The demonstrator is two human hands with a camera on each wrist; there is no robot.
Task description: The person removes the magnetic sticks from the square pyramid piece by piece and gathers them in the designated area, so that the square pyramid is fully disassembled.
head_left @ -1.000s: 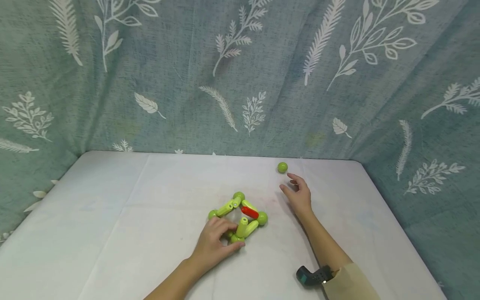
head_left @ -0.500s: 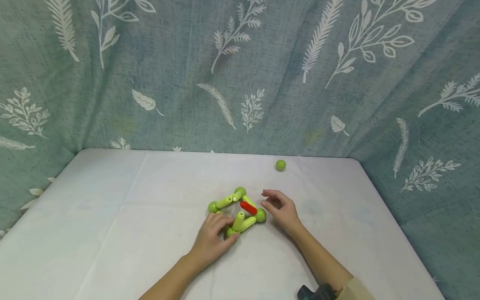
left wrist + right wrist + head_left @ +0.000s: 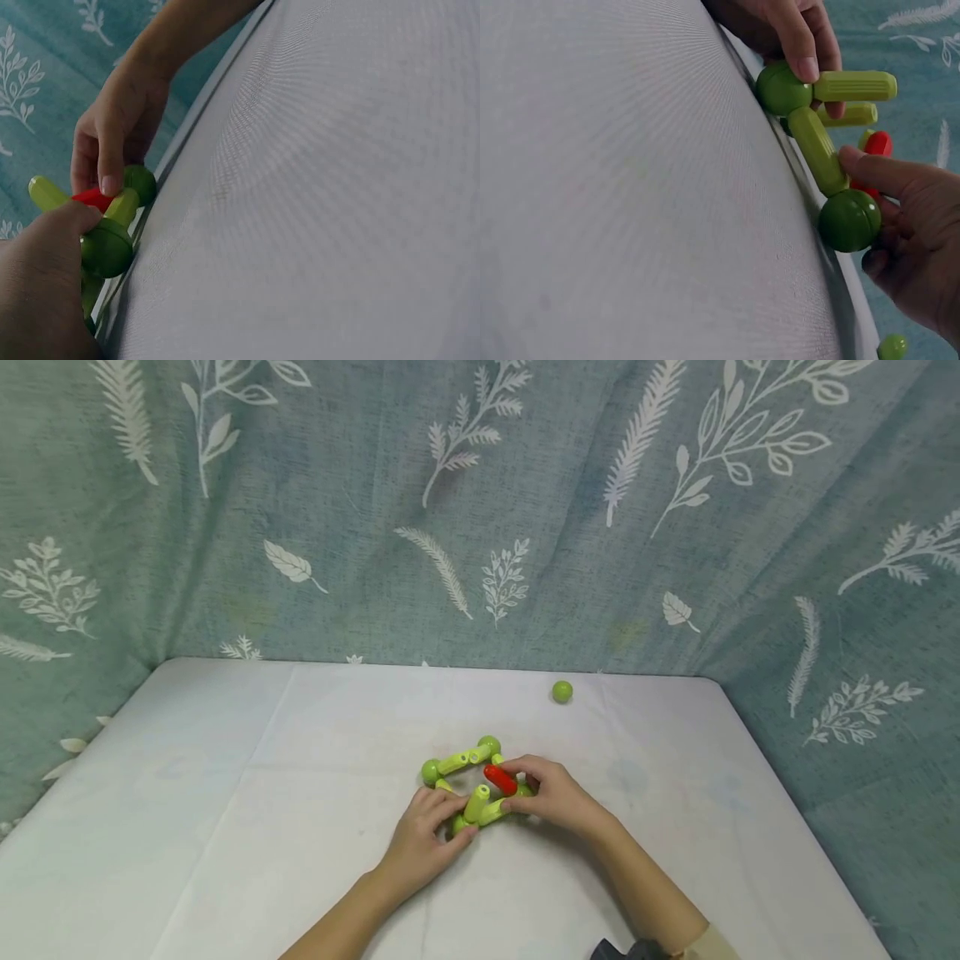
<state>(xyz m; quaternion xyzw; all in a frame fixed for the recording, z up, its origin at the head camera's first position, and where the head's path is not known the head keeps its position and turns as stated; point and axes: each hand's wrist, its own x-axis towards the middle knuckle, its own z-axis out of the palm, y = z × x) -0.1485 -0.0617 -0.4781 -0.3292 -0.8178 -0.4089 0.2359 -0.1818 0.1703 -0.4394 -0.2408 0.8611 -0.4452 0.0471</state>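
A ring of light green rods and green balls lies on the white table; its back ball (image 3: 489, 744) and left ball (image 3: 431, 772) are uncovered. The left hand (image 3: 423, 839) grips the near ball (image 3: 784, 88), from which one green rod (image 3: 476, 803) sticks up. At the ring's right corner, the right hand (image 3: 558, 795) pinches the piece around the dark green ball (image 3: 850, 220), its thumb on a rod (image 3: 819, 151). A red rod (image 3: 500, 779) stands out from that corner, beside the right fingers. The fingers partly cover the corner in the head view.
A loose green ball (image 3: 562, 692) lies near the back edge of the white table (image 3: 300, 860). Behind the table hangs a blue-green cloth (image 3: 337, 527) with white leaf prints. A dark wrist device (image 3: 630, 950) shows at the bottom edge.
The right hand has moved from beside the loose ball, leftward and nearer, onto the ring's right corner, and has taken hold there. The left hand keeps its grip on the near ball.
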